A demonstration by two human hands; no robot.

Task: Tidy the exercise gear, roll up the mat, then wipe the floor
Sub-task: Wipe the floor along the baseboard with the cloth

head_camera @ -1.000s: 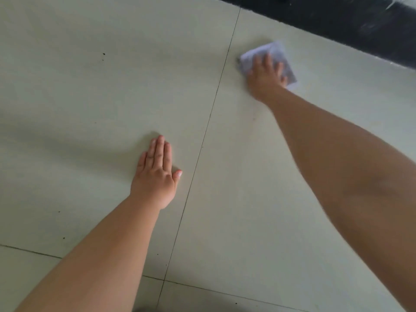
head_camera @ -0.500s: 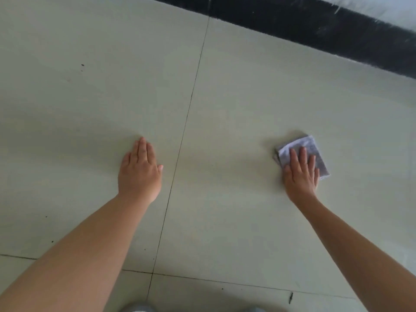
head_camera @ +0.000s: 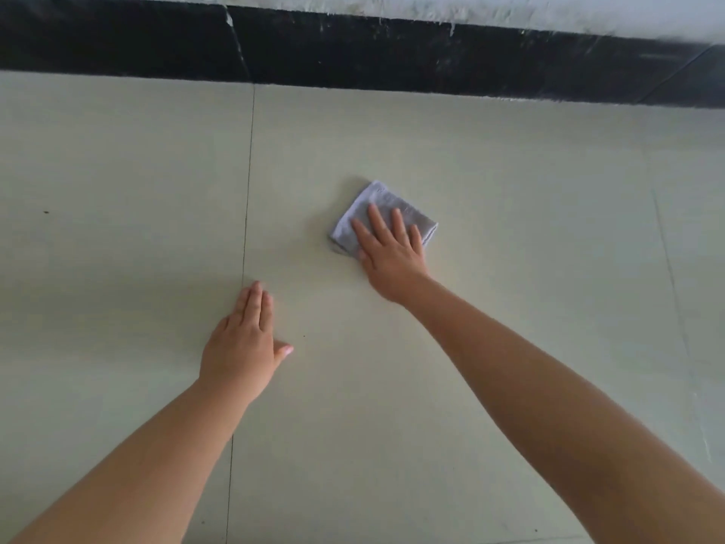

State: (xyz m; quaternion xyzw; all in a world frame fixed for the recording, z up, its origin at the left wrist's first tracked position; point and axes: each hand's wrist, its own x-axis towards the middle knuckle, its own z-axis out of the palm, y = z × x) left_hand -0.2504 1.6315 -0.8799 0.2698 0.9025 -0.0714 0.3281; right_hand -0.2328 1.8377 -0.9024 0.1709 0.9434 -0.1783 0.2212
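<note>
A small folded grey cloth (head_camera: pixel 374 202) lies flat on the pale tiled floor (head_camera: pixel 510 237), right of a tile joint. My right hand (head_camera: pixel 392 253) presses on the cloth with straight, spread fingers and covers its near half. My left hand (head_camera: pixel 243 347) rests flat on the floor, palm down, fingers together, just right of the same joint and nearer to me. The mat and the exercise gear are out of view.
A black skirting band (head_camera: pixel 353 53) runs along the far edge of the floor, with a rough white wall (head_camera: pixel 470 9) above it. A long tile joint (head_camera: pixel 247 190) runs away from me. A few dark specks dot the tiles.
My right hand has slid the cloth left and away from me across the tile. My left hand has shifted right, over the tile joint. The view has tilted up toward the skirting.
</note>
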